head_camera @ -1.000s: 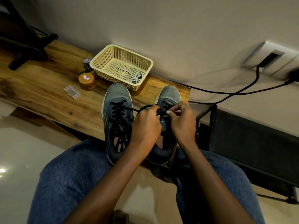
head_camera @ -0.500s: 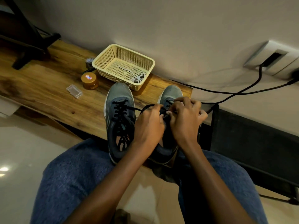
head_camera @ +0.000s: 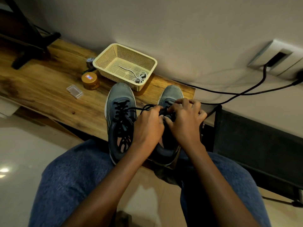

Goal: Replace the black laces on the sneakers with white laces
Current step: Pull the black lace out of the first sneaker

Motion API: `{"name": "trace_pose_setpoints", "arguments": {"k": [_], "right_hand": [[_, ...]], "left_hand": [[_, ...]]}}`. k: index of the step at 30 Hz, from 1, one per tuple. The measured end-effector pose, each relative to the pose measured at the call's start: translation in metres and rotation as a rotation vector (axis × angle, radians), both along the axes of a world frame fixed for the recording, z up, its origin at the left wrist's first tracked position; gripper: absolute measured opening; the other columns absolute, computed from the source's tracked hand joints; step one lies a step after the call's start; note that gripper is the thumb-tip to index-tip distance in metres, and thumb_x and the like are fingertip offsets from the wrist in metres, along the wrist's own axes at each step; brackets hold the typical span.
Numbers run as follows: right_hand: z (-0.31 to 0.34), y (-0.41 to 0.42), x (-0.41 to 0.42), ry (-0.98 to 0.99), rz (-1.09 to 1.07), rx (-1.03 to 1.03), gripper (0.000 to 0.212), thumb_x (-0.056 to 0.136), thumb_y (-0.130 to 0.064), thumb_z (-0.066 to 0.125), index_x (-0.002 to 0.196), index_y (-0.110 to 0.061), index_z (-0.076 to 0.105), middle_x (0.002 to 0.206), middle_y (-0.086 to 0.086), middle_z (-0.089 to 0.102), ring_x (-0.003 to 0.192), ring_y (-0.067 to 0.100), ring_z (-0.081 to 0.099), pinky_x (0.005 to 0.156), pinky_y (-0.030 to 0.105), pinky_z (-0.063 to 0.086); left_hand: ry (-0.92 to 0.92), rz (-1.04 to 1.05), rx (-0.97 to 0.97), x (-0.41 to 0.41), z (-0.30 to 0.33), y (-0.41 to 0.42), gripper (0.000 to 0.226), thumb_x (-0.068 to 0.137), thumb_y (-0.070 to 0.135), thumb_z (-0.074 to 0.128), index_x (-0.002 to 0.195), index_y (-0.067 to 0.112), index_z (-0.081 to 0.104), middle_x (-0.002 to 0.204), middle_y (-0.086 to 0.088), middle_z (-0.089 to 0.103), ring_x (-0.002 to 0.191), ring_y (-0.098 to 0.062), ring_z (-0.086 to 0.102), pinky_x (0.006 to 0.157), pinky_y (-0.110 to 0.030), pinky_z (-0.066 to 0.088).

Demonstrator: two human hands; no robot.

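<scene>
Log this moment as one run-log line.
step: unlacing right sneaker | left hand: pinches black lace | right hand: on the lacing | left sneaker: black-laced | white laces: in basket

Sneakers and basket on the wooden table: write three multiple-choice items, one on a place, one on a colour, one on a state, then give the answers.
1. Where do the white laces lie?
A. in the basket
B. on the floor
C. on the left sneaker

2. What colour is the lace that the hands work on?
A. white
B. black
C. red

3. How is the left sneaker?
A. bare of laces
B. laced in white
C. laced in black

Answers:
1. A, the white coil sits inside the basket's far corner.
2. B, a black strand runs to the left hand and right hand on the right sneaker.
3. C, black laces cross its eyelets.
</scene>
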State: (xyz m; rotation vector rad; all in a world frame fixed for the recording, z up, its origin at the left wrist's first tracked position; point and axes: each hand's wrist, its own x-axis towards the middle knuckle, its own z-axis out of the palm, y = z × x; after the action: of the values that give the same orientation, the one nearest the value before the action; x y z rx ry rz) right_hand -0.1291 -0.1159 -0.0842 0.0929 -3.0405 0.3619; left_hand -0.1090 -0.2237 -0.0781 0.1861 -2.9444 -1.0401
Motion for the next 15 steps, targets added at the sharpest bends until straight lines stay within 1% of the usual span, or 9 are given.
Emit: {"name": "trace_pose_setpoints", "arguments": {"k": [2,4,6,8,11,12,13,15], "right_hand": [[-0.0004,-0.0001,-0.0001,0.040,0.009,0.008,0.031,0.082,-0.037,0.069,0.108,-0.020,0.066,0.132,0.000,0.048,0.130,0.027,0.026,0.096,0.045,0.020],[0.0010,0.0003,0.0006,0.082,0.012,-0.030,0.031,0.081,-0.033,0.070,0.108,-0.021,0.062,0.127,-0.002,0.052,0.126,0.026,0.030,0.091,0.042,0.020],[0.0023,-0.0006,0.0016,0.106,0.040,-0.088,0.034,0.080,-0.027,0.071,0.111,-0.022,0.057,0.122,-0.004,0.058,0.123,0.024,0.032,0.083,0.036,0.014],[0.0016,-0.0018,0.0021,0.116,0.073,-0.121,0.040,0.079,-0.022,0.070,0.115,-0.025,0.054,0.119,-0.006,0.061,0.123,0.023,0.033,0.078,0.031,0.007],[0.0015,-0.0020,0.0009,0.125,0.045,-0.143,0.053,0.078,-0.022,0.071,0.124,-0.031,0.046,0.118,-0.004,0.060,0.120,0.019,0.034,0.076,0.029,0.006],[0.0023,-0.0017,0.0004,0.117,0.035,-0.140,0.053,0.079,-0.024,0.071,0.124,-0.032,0.046,0.116,-0.004,0.060,0.119,0.018,0.033,0.076,0.030,0.007],[0.0027,-0.0014,-0.0001,0.106,0.036,-0.137,0.048,0.080,-0.026,0.070,0.123,-0.031,0.049,0.115,-0.005,0.061,0.118,0.018,0.032,0.077,0.031,0.010],[0.0032,-0.0002,-0.0010,0.081,0.060,-0.112,0.032,0.083,-0.028,0.068,0.114,-0.029,0.061,0.114,-0.006,0.063,0.115,0.021,0.032,0.082,0.038,0.018]], "left_hand": [[0.001,-0.004,-0.008,0.0005,0.0001,0.0002,0.034,0.096,0.022,0.051,0.130,0.022,0.056,0.114,-0.009,0.066,0.104,-0.027,0.061,0.077,-0.034,0.048],[-0.005,-0.002,-0.011,0.0008,0.0008,0.0007,0.034,0.096,0.022,0.052,0.130,0.022,0.056,0.115,-0.009,0.066,0.105,-0.027,0.061,0.078,-0.034,0.048],[-0.011,-0.001,-0.014,0.0007,0.0014,0.0006,0.033,0.096,0.023,0.052,0.129,0.022,0.056,0.115,-0.009,0.065,0.106,-0.028,0.060,0.079,-0.035,0.048],[-0.012,0.000,-0.008,0.0004,0.0019,0.0003,0.033,0.096,0.023,0.052,0.128,0.022,0.056,0.115,-0.009,0.066,0.106,-0.028,0.061,0.079,-0.035,0.048],[-0.010,-0.001,0.006,0.0003,0.0019,0.0002,0.034,0.095,0.023,0.053,0.129,0.022,0.056,0.117,-0.008,0.065,0.107,-0.027,0.060,0.081,-0.035,0.048],[-0.012,-0.002,0.010,0.0003,0.0015,-0.0001,0.034,0.095,0.023,0.053,0.129,0.022,0.056,0.119,-0.007,0.064,0.108,-0.027,0.060,0.083,-0.036,0.048],[-0.015,-0.001,0.013,-0.0001,0.0011,-0.0003,0.034,0.095,0.022,0.053,0.129,0.022,0.056,0.119,-0.007,0.064,0.109,-0.027,0.060,0.084,-0.036,0.048],[-0.022,0.000,0.013,-0.0008,0.0006,-0.0005,0.035,0.095,0.021,0.053,0.129,0.023,0.057,0.119,-0.007,0.064,0.108,-0.028,0.059,0.083,-0.036,0.048]]}}
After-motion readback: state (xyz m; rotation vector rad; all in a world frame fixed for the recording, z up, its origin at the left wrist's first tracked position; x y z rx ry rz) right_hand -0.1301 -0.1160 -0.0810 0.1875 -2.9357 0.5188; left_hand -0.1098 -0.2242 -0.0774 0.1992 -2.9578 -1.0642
